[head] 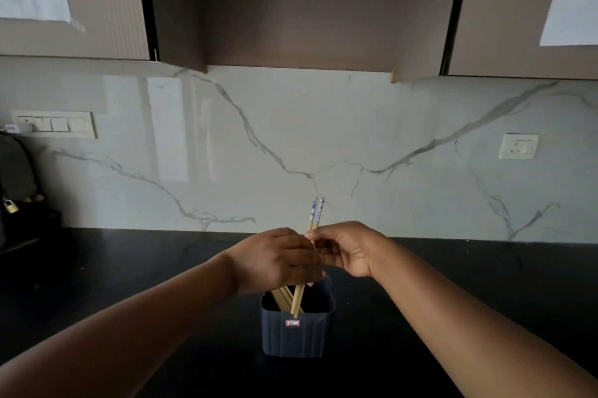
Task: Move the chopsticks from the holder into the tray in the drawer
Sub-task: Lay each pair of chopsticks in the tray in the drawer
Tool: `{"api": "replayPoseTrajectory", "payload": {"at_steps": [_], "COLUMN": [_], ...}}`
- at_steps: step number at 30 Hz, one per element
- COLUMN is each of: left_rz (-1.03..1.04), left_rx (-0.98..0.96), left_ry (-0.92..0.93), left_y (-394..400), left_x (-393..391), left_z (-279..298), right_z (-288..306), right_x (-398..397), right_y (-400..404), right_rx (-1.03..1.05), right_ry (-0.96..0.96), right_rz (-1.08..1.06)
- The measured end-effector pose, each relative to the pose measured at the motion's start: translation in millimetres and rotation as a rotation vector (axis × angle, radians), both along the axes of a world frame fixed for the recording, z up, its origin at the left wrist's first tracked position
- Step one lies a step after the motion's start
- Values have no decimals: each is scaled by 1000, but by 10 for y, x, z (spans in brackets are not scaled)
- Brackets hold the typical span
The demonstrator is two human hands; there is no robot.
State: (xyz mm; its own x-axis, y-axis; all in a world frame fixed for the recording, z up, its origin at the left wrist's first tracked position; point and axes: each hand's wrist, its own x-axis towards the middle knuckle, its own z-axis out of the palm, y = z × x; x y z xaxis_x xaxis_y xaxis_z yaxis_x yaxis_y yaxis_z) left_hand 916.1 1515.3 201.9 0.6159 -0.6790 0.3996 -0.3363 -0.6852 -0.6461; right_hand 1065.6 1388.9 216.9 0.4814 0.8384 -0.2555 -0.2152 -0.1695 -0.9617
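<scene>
A dark blue ribbed holder (297, 336) stands on the black counter, near the front middle. Several pale wooden chopsticks (286, 299) lean inside it. A pair of chopsticks with blue-and-white patterned tops (315, 211) rises out of the holder, its lower tips still inside the rim. My left hand (275, 258) is curled round the bundle just above the holder. My right hand (346, 248) pinches the patterned pair at mid-length, right beside my left hand. No drawer or tray is in view.
The black counter (453, 268) runs left and right, backed by a white marble wall. Dark items and a padlock (11, 206) sit at the far left. Wall cabinets hang overhead. A switch plate (55, 124) and a socket (518, 146) are on the wall.
</scene>
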Motion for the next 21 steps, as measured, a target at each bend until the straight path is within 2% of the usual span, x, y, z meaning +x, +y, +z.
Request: {"api": "replayPoseTrajectory", "payload": {"at_steps": [2, 4, 5, 7, 8, 9, 13, 16, 21], "left_rz": [-19, 42, 116, 285, 336, 345, 302, 346, 382], "left_rx": [-111, -375, -595, -1097, -1295, -1439, -1726, -1758, -1898], "left_ry": [-10, 19, 59, 184, 254, 311, 524, 684, 730], "left_y": [-32, -68, -91, -91, -65, -22, 137, 229, 394], "left_x": [0, 20, 38, 92, 124, 154, 198, 248, 345], "left_z": [66, 198, 296, 535, 656, 769, 1028, 1013, 732], "right_z": [28, 90, 117, 148, 163, 179, 172, 91, -85], "right_x": [21, 41, 49, 70, 77, 75, -67, -153, -239], "right_y": [-57, -99, -112, -106, -99, -93, -36, 66, 164], "right_rx": [1, -28, -63, -113, -86, -27, 69, 108, 101], "right_ry": [36, -24, -147, -564, -772, -871, -728, -549, -240], "right_rz": [41, 48, 23, -66, -96, -81, 106, 78, 81]}}
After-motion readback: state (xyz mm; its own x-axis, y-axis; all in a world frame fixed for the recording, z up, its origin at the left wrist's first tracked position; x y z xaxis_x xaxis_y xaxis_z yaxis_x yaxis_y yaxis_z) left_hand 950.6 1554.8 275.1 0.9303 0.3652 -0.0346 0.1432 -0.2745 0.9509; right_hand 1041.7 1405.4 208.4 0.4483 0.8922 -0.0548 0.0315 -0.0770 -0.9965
